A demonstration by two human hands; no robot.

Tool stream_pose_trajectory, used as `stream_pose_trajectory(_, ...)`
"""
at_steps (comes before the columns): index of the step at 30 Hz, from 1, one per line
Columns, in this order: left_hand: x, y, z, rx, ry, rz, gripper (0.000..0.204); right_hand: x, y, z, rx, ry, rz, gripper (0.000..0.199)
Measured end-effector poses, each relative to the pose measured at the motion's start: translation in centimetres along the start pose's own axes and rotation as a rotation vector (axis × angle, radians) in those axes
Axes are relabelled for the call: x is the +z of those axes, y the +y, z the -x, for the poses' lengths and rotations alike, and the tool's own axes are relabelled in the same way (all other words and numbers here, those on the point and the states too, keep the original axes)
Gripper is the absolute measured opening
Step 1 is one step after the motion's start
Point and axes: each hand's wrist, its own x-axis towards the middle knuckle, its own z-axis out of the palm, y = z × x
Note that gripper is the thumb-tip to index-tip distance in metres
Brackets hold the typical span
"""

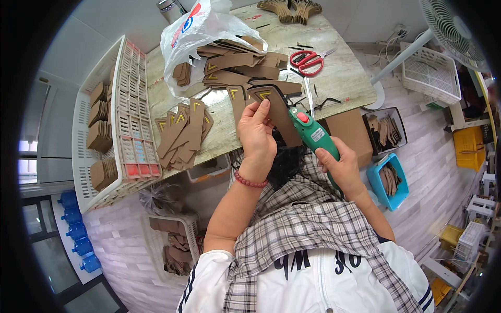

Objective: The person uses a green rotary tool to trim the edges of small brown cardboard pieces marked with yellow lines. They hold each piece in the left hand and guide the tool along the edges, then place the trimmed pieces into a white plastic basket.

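My left hand (258, 136) pinches a brown flat strip (282, 122) with a yellow angled mark, its thumb on the front near the mark. My right hand (340, 166) is wrapped around a green handheld power cutter (317, 133) with a red button. The cutter's head lies against the dark edge of the strip; its blade is hard to make out. Behind my left hand another marked strip (236, 99) rests on the table. A fanned pile of similar strips (182, 130) lies at the table's near left, and a larger heap (229, 63) spills from a white plastic bag (195, 31).
Red-handled scissors (309, 62) and black offcuts (329, 102) lie on the table (347, 68). A white crate (138, 104) of stacked strips stands at left. To the right are a cardboard box (350, 134), a blue bin (389, 182) and a fan (453, 32).
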Motion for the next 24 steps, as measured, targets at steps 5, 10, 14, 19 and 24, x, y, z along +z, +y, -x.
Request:
stream_pose_trajectory(5,0.8,-0.5,0.4,-0.037,0.058,-0.019,0.009,-0.4,-0.2,0.0,0.013,-0.002,0.027,0.036)
stream_pose_trajectory(10,0.6,-0.5,0.9,-0.050,-0.020,-0.071,0.006,-0.2,-0.7,0.0,0.014,0.014,-0.005,0.037)
stream_pose_trajectory(14,0.7,-0.6,1.3,-0.057,-0.025,-0.125,0.005,-0.4,-0.7,0.1,0.024,0.015,0.016,0.039)
stream_pose_trajectory(19,0.4,-0.7,1.6,-0.046,-0.032,-0.177,0.003,-0.5,-0.6,0.1,0.021,0.020,0.003,0.041)
stream_pose_trajectory(24,0.0,-0.5,1.5,0.056,-0.028,-0.242,0.004,-0.6,-0.7,0.1,0.030,0.009,0.002,0.041)
